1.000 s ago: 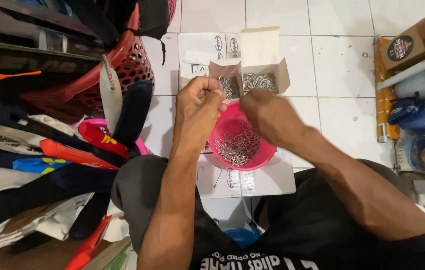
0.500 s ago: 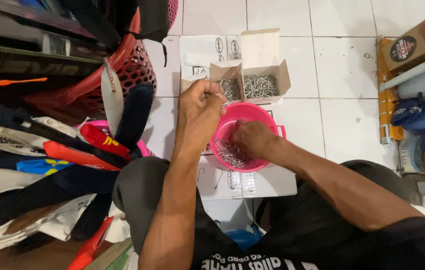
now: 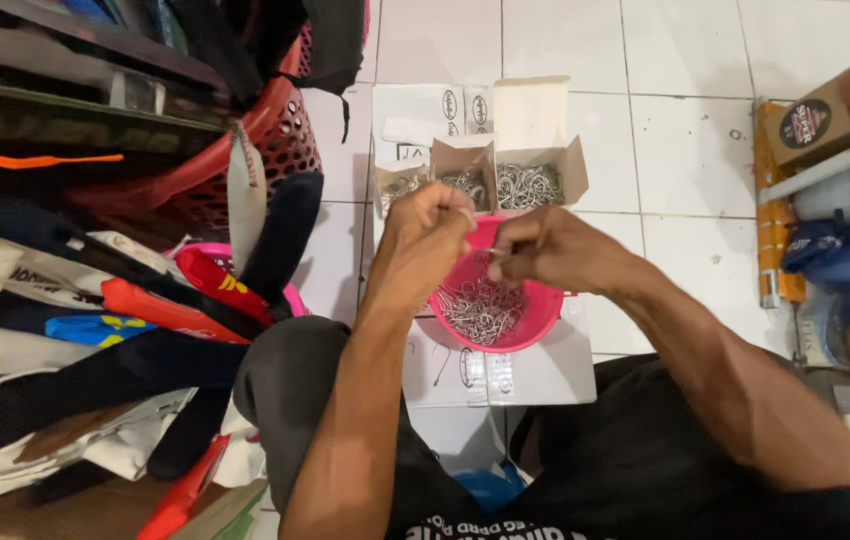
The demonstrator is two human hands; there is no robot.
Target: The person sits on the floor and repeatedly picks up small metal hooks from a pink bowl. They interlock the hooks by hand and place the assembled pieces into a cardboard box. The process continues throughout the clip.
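A small metal hook [image 3: 490, 252] sits pinched between the two grips, too small and blurred to tell which way its long axis runs. Directly below them a pink bowl [image 3: 535, 310] holds a heap of the same silver hooks; just beyond, an open cardboard box [image 3: 573, 165] holds more. The left hand [image 3: 430, 232] is clenched; the right hand [image 3: 545, 250] pinches the hook, both forearms angled inward above the tiled floor [image 3: 685, 160].

A round pink bowl [image 3: 535, 310] sits upright on flattened white cardboard on the floor, partly filled with a tangled heap of small silver metal hooks [image 3: 480, 310]. One hook [image 3: 490, 252] is pinched just above its rim.
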